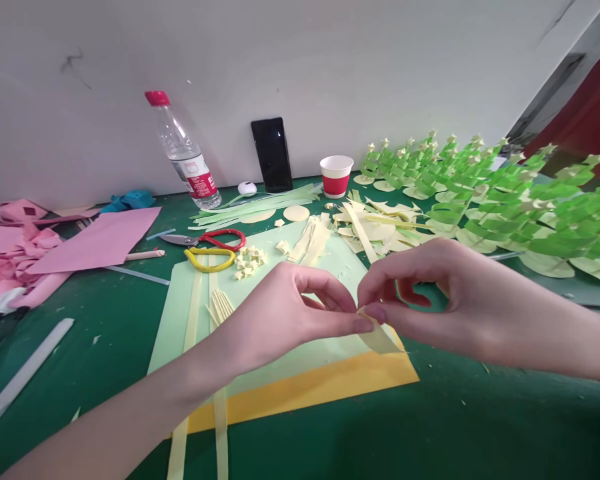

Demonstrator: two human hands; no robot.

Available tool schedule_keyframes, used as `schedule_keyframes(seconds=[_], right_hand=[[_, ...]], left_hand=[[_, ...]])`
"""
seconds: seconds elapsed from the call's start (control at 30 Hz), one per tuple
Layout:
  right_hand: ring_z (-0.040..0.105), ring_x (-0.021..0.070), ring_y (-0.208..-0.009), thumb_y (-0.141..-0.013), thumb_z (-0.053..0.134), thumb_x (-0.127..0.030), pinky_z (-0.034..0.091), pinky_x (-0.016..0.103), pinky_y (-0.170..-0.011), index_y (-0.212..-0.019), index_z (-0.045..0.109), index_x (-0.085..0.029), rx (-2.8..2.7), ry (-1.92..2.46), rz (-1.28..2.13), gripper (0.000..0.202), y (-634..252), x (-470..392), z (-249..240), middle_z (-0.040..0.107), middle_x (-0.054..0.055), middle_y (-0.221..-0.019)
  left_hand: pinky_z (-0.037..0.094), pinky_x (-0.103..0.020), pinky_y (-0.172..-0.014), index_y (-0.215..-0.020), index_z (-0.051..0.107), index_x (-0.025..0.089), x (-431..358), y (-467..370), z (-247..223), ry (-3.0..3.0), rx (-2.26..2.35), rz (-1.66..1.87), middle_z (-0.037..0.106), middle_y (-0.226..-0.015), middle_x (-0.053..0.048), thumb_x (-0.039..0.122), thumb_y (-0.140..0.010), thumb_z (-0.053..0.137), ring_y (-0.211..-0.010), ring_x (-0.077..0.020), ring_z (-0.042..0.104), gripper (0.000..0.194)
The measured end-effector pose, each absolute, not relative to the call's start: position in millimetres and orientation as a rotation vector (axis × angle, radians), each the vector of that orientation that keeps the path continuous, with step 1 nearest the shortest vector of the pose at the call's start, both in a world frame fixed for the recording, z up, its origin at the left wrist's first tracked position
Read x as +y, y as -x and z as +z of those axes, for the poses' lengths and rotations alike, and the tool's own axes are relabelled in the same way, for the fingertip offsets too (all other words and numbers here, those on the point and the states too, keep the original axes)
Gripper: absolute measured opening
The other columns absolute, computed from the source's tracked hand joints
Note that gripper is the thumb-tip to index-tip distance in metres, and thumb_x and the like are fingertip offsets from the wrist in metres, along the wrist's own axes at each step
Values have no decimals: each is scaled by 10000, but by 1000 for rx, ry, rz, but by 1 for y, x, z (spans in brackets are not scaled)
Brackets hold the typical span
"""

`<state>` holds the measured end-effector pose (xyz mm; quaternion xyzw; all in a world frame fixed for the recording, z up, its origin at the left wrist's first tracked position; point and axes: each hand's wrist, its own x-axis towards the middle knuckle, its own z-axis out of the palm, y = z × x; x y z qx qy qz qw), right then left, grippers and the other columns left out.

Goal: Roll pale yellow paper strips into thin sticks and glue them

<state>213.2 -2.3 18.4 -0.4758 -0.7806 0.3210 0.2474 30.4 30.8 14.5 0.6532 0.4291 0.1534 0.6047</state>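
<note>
Over the green table (pixel 430 427), my left hand (pixel 285 310) and my right hand (pixel 445 293) meet fingertip to fingertip, both pinched shut on one pale yellow paper strip (pixel 380 337). The strip sits squarely between the two hands, its free end angling down to the right, just above the light green sheet (pixel 260 287) and the orange-yellow sheet (pixel 310 387) beneath it. Beyond my left hand lie a cluster of small folded stars (pixel 250 260) and two pairs of scissors, red-handled (pixel 220 238) and yellow-handled (pixel 210 260). Rows of green paper trees (pixel 505 193) stand beyond my right hand, well apart.
</note>
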Motion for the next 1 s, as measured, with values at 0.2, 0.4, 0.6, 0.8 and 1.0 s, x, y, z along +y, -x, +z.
schedule_keyframes(seconds=[0.2,0.4,0.6,0.8,1.0], right_hand=[[374,68,-470,-749,529,-191,271,207,-416,-663,657,-206,-2118,1291,831,154,-214,-1,20,554,-38,-553],[400,71,-454,-760,532,-225,288,213,-408,-686,682,-206,-2070,1356,853,168,-215,0,18,572,-23,-571],[379,60,-446,-756,530,-212,282,199,-400,-697,692,-207,-2089,1360,890,173,-216,3,19,597,-29,-597],[480,94,-510,-789,543,-271,358,204,-444,-735,708,-193,-2116,1352,842,190,-214,1,23,621,9,-640],[549,149,-607,-786,589,-400,440,233,-519,-759,714,-193,-2148,1425,685,243,-208,-2,22,589,33,-608]], left_hand=[[490,-191,-721,-649,732,227,31,-29,18,-1576,1032,392,703,-712,55,231,-705,758,-746,-131,640,62],[469,-197,-809,-804,783,254,31,-29,19,-1635,1082,398,774,-897,58,248,-762,709,-892,-152,660,85],[437,-279,-838,-654,745,248,35,-28,17,-1657,1153,373,738,-743,44,321,-705,747,-810,-183,627,89],[398,-318,-791,-599,702,242,31,-30,17,-1633,1156,291,680,-698,46,352,-654,773,-753,-182,587,142],[390,-294,-742,-599,667,228,29,-30,17,-1632,1143,252,613,-637,57,363,-635,781,-729,-168,577,180]])
